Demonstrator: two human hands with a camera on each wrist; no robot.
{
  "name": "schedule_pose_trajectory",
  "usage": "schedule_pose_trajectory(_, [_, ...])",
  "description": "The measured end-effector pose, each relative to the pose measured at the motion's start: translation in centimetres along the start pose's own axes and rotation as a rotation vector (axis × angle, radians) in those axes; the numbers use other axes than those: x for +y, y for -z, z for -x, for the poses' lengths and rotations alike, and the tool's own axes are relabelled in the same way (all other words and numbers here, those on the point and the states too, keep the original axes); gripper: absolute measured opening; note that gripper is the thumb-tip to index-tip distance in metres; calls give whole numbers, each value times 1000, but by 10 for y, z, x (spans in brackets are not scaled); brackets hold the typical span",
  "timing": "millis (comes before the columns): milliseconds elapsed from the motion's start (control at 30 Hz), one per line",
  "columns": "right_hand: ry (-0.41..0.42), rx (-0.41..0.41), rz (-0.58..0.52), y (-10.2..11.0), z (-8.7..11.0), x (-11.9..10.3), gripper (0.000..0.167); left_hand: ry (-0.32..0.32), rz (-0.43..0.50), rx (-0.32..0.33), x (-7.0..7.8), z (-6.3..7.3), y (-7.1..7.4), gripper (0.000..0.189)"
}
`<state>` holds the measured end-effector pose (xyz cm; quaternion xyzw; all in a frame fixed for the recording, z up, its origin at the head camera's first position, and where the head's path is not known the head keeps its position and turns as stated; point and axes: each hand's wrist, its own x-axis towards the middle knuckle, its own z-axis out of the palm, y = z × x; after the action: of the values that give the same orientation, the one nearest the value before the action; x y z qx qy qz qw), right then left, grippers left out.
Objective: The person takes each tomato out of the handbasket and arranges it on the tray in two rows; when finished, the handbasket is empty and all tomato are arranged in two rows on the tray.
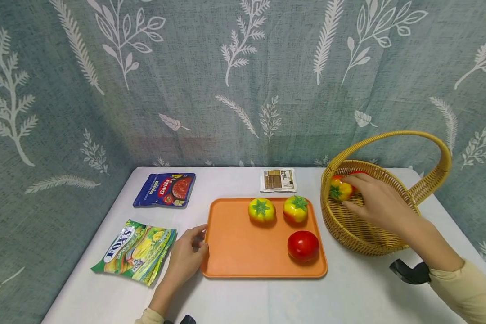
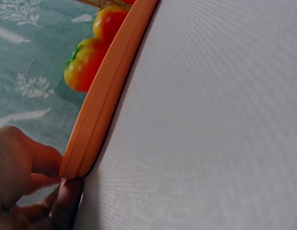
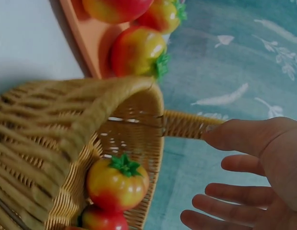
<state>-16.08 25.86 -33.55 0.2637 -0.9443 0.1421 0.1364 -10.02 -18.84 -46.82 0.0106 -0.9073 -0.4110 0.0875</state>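
My left hand (image 1: 186, 254) pinches the left edge of the orange tray (image 1: 243, 265) between thumb and fingers, near a corner in the left wrist view. On the tray are two yellow-and-red toy tomatoes (image 1: 261, 210) with green tops and one red tomato (image 1: 303, 246). My right hand (image 1: 374, 198) reaches over the wicker basket (image 1: 336, 231), its fingers spread and holding nothing in the right wrist view. Inside the basket, a yellow-and-red tomato (image 3: 118, 183) lies against a redder one (image 3: 105, 219), both apart from the fingers there.
The basket's tall handle (image 1: 393, 133) arches above the right hand. Left of the tray lie a green Fox's candy bag (image 1: 135, 252) and a blue Barilla pouch (image 1: 164, 190). Behind it is a small white-and-brown packet (image 1: 278, 180). A leaf-patterned curtain (image 1: 198, 112) hangs along the table's back.
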Motion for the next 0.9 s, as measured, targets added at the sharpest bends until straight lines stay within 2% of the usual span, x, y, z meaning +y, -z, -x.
schedule_pose_trajectory(433, [-62,-146,-12,-6,-25,21,53,4,0,6,1,0,0,52])
schedule_pose_trajectory(900, [-34,-227,3,-11,-42,38,51,10,0,7,2,1,1,52])
